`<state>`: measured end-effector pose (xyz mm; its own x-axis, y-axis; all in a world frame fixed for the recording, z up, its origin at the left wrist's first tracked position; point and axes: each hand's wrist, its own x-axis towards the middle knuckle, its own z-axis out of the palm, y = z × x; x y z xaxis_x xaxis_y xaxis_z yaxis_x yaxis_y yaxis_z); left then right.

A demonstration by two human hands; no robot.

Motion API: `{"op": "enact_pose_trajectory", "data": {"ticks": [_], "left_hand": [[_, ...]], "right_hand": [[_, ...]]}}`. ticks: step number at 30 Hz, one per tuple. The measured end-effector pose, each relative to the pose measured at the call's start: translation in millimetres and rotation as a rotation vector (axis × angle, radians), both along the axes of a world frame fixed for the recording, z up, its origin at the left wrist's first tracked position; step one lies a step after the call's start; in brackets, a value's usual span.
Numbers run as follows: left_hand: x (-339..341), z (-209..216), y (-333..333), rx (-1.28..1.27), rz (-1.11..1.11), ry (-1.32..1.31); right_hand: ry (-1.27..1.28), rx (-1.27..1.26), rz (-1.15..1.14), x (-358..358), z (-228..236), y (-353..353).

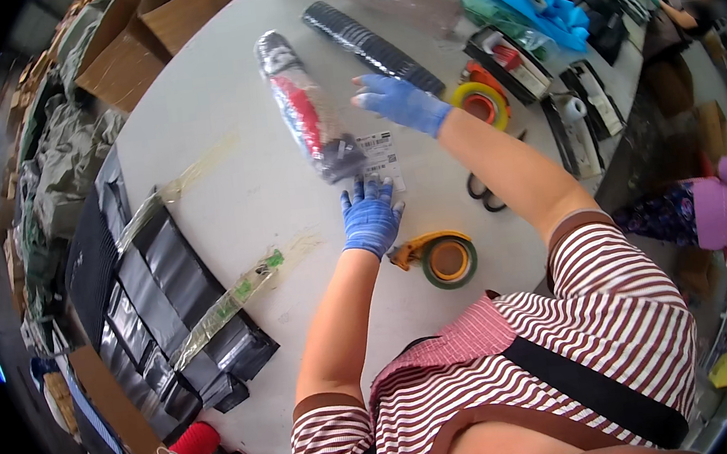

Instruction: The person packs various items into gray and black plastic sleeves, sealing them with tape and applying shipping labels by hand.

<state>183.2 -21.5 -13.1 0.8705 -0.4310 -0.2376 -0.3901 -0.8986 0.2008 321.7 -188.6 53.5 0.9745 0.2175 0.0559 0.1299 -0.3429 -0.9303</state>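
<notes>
My left hand (372, 222), in a blue knit glove, lies palm down on the table with fingers stretched out. Its fingertips are at the lower edge of a white printed label (385, 164) and close by the dark end of a long plastic-wrapped bundle (302, 109), grey with a red patch. Whether they touch the bundle I cannot tell. Held over the table farther right, my gloved right hand (404, 103) has its fingers apart and nothing in them. A dark ridged roll in clear plastic (362, 43) lies just beyond it.
An orange tape dispenser with green-rimmed tape (448, 259) sits right of my left hand. Scissors (488, 193) and a yellow tape roll (484, 105) lie farther right. Black plastic packages (174, 282) cover the left side; a red thread spool (193, 446) stands near the lower left edge.
</notes>
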Motion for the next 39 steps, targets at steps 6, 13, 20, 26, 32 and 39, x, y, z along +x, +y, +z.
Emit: {"op": "enact_pose_trajectory", "data": {"ticks": [6, 13, 20, 26, 32, 39], "left_hand": [[-16, 40, -56, 0.061, -0.126, 0.229], [-37, 46, -102, 0.118, -0.214, 0.281], [-59, 49, -128, 0.132, -0.299, 0.302], [-71, 77, -79, -0.238, -0.323, 0.298], [-56, 85, 140, -0.569, 0.14, -0.187], [-130, 45, 403, 0.018, 0.878, -0.074]], "right_hand": [[0.01, -1.133, 0.363, -149, -16, -149], [-0.121, -1.153, 0.287, -189, -38, -163], [-0.273, -0.919, 0.08, -169, -34, -161], [-0.409, -0.745, 0.079, -138, -37, -103], [-0.197, -0.516, -0.051, -34, -35, -23], [0.237, -0.617, -0.175, 42, -35, 121]]}}
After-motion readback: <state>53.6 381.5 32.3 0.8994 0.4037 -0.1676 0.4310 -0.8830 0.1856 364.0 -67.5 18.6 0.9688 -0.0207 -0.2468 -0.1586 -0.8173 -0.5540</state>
